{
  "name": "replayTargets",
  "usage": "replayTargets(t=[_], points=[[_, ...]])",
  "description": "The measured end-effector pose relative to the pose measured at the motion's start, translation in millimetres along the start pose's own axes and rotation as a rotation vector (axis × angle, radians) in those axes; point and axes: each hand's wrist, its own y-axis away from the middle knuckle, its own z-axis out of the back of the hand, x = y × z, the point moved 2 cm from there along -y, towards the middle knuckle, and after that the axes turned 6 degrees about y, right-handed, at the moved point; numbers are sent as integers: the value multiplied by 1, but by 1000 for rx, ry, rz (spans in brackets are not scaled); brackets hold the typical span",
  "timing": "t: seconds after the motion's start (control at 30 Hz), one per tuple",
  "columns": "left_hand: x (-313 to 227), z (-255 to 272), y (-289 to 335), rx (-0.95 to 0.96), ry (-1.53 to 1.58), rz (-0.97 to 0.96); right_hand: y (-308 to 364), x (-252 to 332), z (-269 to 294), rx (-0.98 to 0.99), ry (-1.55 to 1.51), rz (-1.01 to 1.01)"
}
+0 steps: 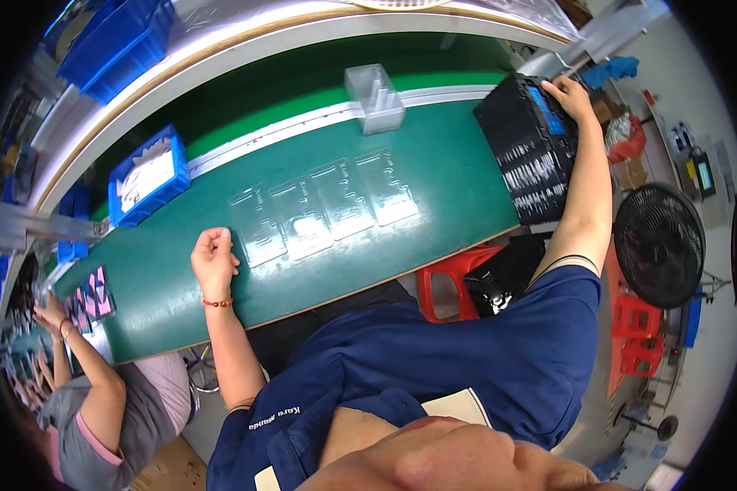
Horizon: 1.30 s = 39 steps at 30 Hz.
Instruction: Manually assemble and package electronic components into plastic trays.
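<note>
My left hand point(214, 263) is over the near left part of the green table point(450, 176), its fingers curled in and nothing showing in them. Just right of it, several clear plastic blister trays point(301, 221) lie flat in a slanting row. At the table's right end, my right arm reaches along a black crate point(499, 123) filled with rows of dark, shiny pieces point(535, 176). My right hand point(571, 98) grips the crate's far rim, beside a blue patch point(546, 110); part of its fingers is hidden.
A clear plastic bin point(375, 98) stands at the table's back edge. Further left is a blue bin point(149, 176) holding white pieces. A co-worker's hand point(51, 315) is at the far left, near pink and black pieces point(92, 299). On the right are a black fan point(659, 244) and red stools point(450, 282).
</note>
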Motion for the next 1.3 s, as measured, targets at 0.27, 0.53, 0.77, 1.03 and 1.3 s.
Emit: replayTargets(t=[0.27, 0.53, 0.77, 1.03, 1.3], points=[[-4, -4, 2, -7, -38, -8, -4, 10, 10, -115, 105, 25], [4, 5, 3, -18, -48, -46, 12, 83, 17, 62, -101, 275], [-1, -4, 3, 4, -8, -67, 21, 93, 19, 187, -91, 224], [4, 2, 5, -14, -4, -65, 22, 104, 25, 101, -33, 195], [-7, -7, 5, -96, 109, -242, 26, 126, 76, -259, -49, 31]])
